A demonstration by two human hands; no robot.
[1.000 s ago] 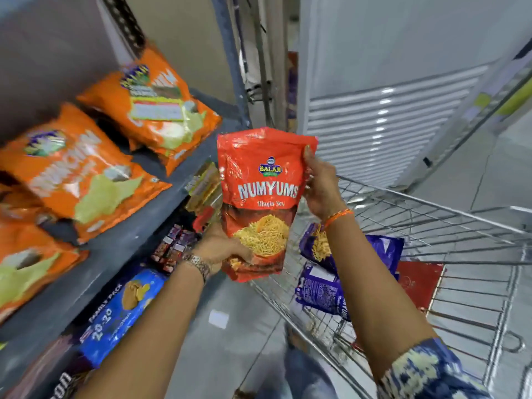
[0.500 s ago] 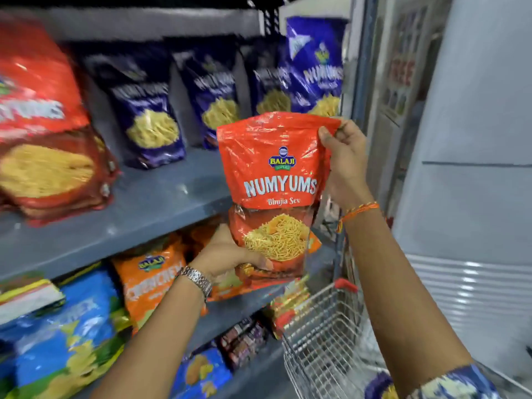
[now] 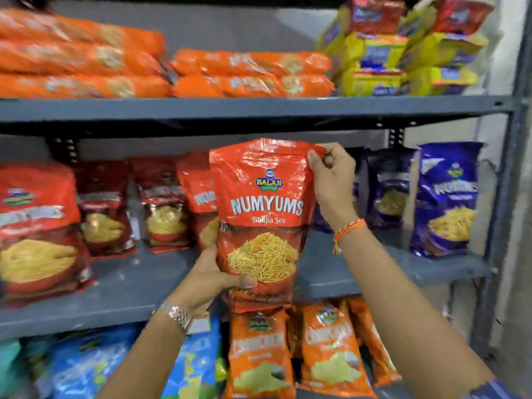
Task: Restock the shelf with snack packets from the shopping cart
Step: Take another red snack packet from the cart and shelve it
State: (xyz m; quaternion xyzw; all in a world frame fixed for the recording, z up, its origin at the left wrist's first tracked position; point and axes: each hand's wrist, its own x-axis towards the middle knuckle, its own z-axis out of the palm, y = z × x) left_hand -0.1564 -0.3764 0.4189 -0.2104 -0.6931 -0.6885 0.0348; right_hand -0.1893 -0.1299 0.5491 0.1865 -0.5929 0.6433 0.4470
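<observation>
I hold a red Numyums Bhujia Sev packet [image 3: 263,208] upright in front of the middle grey shelf [image 3: 129,286]. My left hand [image 3: 213,280] grips its lower left corner from below. My right hand [image 3: 331,180] pinches its top right corner. The packet hangs just in front of a row of matching red Numyums packets [image 3: 164,203] standing on that shelf. The shopping cart is out of view.
Blue Numyums packets [image 3: 446,197] stand at the right of the same shelf. The top shelf carries stacked orange packets [image 3: 250,73] and yellow packets [image 3: 374,64]. Below are orange packets [image 3: 328,349] and blue packets [image 3: 86,367]. A grey upright post [image 3: 515,168] bounds the right side.
My view swung from the cart up to the shelves. Both hands carried the red packet up and toward the middle shelf, now in front of the red row.
</observation>
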